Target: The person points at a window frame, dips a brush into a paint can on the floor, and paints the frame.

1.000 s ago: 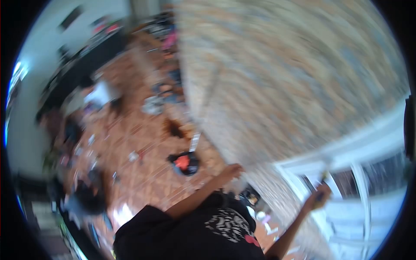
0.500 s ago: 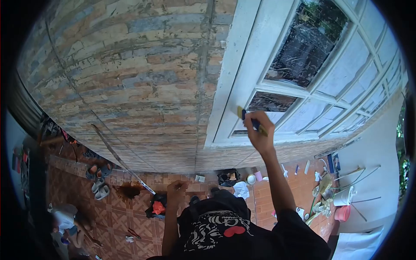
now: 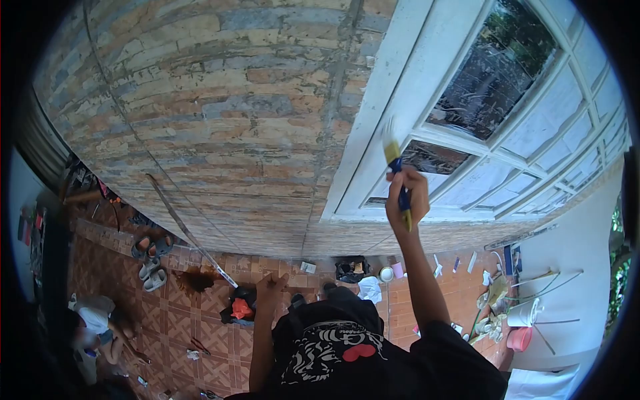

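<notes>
Item one: my right hand (image 3: 407, 197), raised at arm's length, fingers wrapped tight round the blue handle of a paintbrush (image 3: 395, 160). The brush stands nearly upright, yellow ferrule and pale bristles above my fist, bristle tips touching the white window frame (image 3: 400, 87) at its left upright, with the yellow handle end showing below my fist. Item two: my left hand (image 3: 270, 285), hanging low beside my body, fingers loosely spread and holding nothing, seen against the tiled floor (image 3: 193, 320) far below. Item three: weathered brick wall (image 3: 227, 120), left of the frame and touching it. Item four: glass panes (image 3: 500, 73) set in the frame, some dark, some whitish. Item five: a long thin strip (image 3: 190, 237) leaning against the foot of the wall. Item six, on the floor: sandals (image 3: 150, 260) near the wall, a red-and-black bundle (image 3: 241, 310) just beside my left hand in view, a white bucket (image 3: 523, 313) and a pink tub (image 3: 519, 339) at far right. Item seven: another person (image 3: 93, 323) low on the floor at lower left, well apart.
</notes>
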`<state>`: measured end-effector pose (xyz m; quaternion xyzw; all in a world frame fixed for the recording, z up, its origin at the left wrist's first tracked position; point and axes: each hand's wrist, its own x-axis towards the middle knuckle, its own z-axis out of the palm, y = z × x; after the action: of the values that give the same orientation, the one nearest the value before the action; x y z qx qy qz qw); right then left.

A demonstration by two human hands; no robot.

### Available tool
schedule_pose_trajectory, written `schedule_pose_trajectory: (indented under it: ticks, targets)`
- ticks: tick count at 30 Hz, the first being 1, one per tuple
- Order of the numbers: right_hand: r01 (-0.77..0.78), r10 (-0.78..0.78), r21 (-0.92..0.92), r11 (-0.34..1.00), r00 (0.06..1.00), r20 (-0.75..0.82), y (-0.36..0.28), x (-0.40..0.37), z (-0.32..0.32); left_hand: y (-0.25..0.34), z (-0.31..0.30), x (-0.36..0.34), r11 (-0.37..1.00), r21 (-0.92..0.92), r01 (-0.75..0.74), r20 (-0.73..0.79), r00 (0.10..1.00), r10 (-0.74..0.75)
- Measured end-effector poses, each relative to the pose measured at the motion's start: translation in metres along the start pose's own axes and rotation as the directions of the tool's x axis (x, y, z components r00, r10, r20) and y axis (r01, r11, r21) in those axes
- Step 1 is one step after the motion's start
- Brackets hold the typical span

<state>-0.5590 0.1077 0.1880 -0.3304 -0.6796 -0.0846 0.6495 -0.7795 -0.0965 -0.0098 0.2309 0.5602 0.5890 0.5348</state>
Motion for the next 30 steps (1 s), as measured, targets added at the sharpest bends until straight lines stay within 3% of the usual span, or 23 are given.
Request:
schedule_pose_trajectory:
  ticks: [6, 8, 9, 11, 13, 14, 16, 18, 19, 20, 21, 22, 23, 24, 25, 27, 29, 30]
  targets:
    - [-0.164, 0.149, 0.022, 0.986, 0.938, 0.313, 0.022, -0.115, -0.009, -0.005, -0.01, 0.005, 0.999, 0.027, 0.044, -0.046, 0.998, -0.043]
    - [-0.367, 0.383, -0.143, 0.919, 0.749, 0.541, 0.035, -0.145, -0.014, 0.001, -0.007, 0.007, 0.997, 0.069, 0.033, -0.042, 0.999, -0.03]
    - [-0.375, 0.39, -0.145, 0.916, 0.741, 0.547, 0.034, -0.146, -0.016, 0.003, -0.009, 0.006, 0.996, 0.072, 0.044, -0.048, 0.998, -0.04]
    - [-0.394, 0.37, -0.055, 0.918, 0.795, 0.482, 0.037, -0.128, -0.01, 0.008, -0.008, 0.01, 0.999, 0.047, 0.013, 0.007, 1.0, -0.014]
    - [-0.227, 0.206, -0.004, 0.974, 0.874, 0.441, 0.028, -0.074, -0.006, 0.01, -0.006, 0.011, 0.999, 0.043, 0.02, 0.018, 1.0, -0.02]
    - [-0.33, 0.273, 0.061, 0.942, 0.859, 0.433, 0.021, -0.049, -0.007, 0.011, -0.009, 0.011, 0.999, 0.036, 0.017, 0.019, 1.0, -0.017]
    - [-0.185, 0.171, 0.01, 0.983, 0.928, 0.33, 0.014, -0.004, -0.013, 0.0, -0.01, 0.015, 0.998, 0.05, 0.024, 0.002, 1.0, -0.024]
    - [-0.134, 0.127, 0.043, 0.99, 0.982, 0.14, -0.004, 0.02, -0.018, 0.018, 0.0, 0.0, 0.986, -0.111, 0.128, 0.008, 0.992, -0.128]
    - [0.071, -0.068, -0.048, 0.996, 0.996, 0.062, -0.002, 0.029, -0.023, 0.029, 0.006, -0.009, 0.993, -0.063, 0.101, -0.04, 0.994, -0.104]
    - [0.11, -0.104, -0.112, 0.988, 0.993, 0.057, 0.013, 0.032, -0.032, 0.013, -0.003, 0.001, 0.962, 0.271, -0.028, -0.035, 0.999, 0.039]
    - [-0.051, 0.048, -0.041, 0.998, 0.997, -0.053, 0.061, 0.019, -0.04, -0.007, -0.006, 0.008, 0.967, 0.248, -0.058, -0.042, 0.997, 0.07]
    - [-0.112, 0.11, -0.288, 0.951, 0.994, -0.022, 0.057, 0.022, -0.039, -0.005, -0.005, 0.004, 0.972, 0.215, -0.093, -0.062, 0.992, 0.108]
    - [0.06, -0.062, -0.016, 0.998, 0.992, -0.112, 0.029, 0.034, -0.025, 0.0, -0.006, -0.002, 0.974, 0.184, -0.13, -0.065, 0.987, 0.144]
    - [0.093, -0.1, -0.054, 0.994, 0.986, -0.135, -0.004, 0.033, -0.014, 0.002, -0.01, -0.008, 0.975, 0.18, -0.13, -0.131, 0.979, 0.155]
    - [0.097, -0.097, -0.003, 0.995, 0.988, -0.122, -0.005, 0.026, -0.005, 0.003, -0.011, -0.013, 0.985, 0.127, -0.113, -0.102, 0.987, 0.126]
    - [0.256, -0.275, -0.207, 0.944, 0.959, -0.069, 0.004, 0.003, 0.003, 0.002, -0.016, -0.017, 0.991, 0.063, -0.116, -0.115, 0.986, 0.122]
    - [0.137, -0.135, -0.079, 0.987, 0.991, 0.026, 0.019, -0.027, 0.007, -0.002, -0.023, -0.029, 0.981, 0.024, -0.19, -0.151, 0.97, 0.192]
    - [0.15, -0.145, -0.074, 0.986, 0.987, 0.071, 0.015, -0.039, 0.006, -0.007, -0.028, -0.036, 0.979, 0.022, -0.201, -0.194, 0.96, 0.201]
